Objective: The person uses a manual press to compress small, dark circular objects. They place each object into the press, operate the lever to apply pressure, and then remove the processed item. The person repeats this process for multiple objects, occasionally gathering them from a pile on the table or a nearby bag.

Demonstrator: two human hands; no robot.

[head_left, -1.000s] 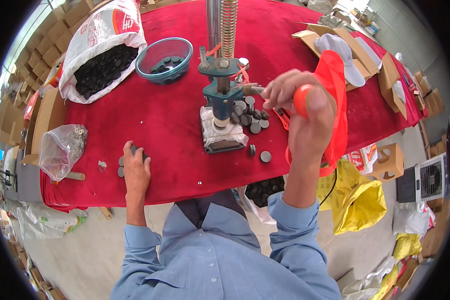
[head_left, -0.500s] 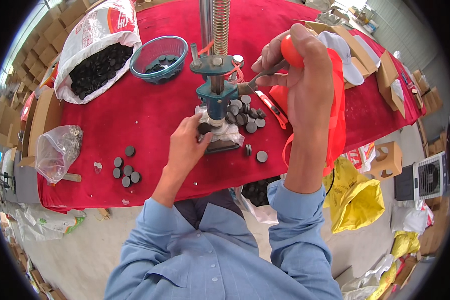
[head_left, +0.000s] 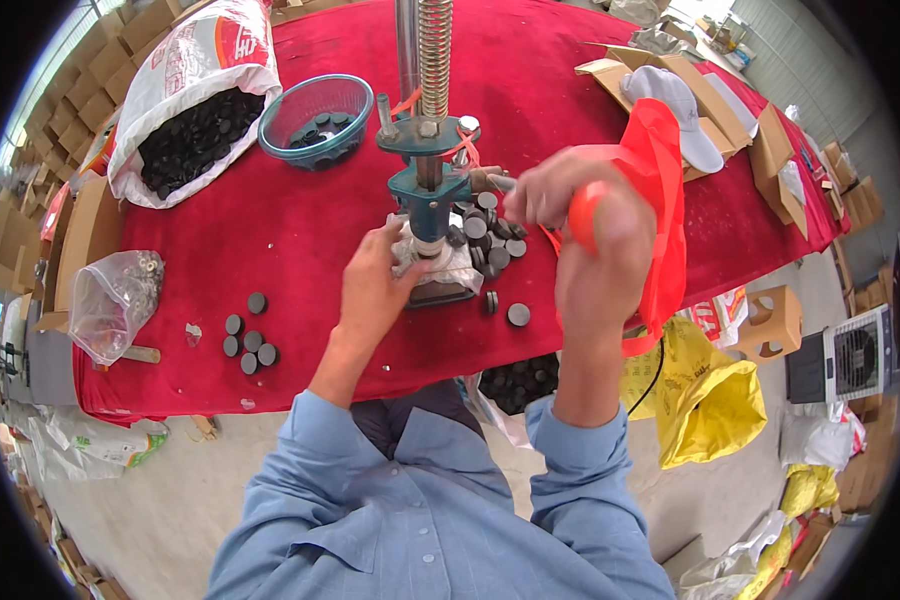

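Note:
A green hand press (head_left: 430, 190) with a coil spring stands on the red-covered table. My right hand (head_left: 595, 215), smeared by motion, is closed around the press lever (head_left: 500, 183) by its red ball knob (head_left: 587, 215). My left hand (head_left: 372, 280) is at the foot of the press, thumb and fingers curved about a black disc under the lowered ram; the disc is mostly hidden now. Crumpled white wrapping (head_left: 455, 268) covers the press base. Several dark round discs (head_left: 490, 240) are heaped just right of the ram, and another small group (head_left: 254, 340) lies to the left.
A white sack (head_left: 195, 135) spills black discs at the back left, beside a blue-green basket (head_left: 317, 118). A clear bag of small parts (head_left: 118, 305) sits at the left edge. Right of the lever are a red bag (head_left: 660, 200), a grey cap (head_left: 675, 110) and cardboard boxes (head_left: 780, 160).
My right hand has swung the lever knob down and toward me. The ram has come down slightly between my left fingers, which stay in nearly the same place.

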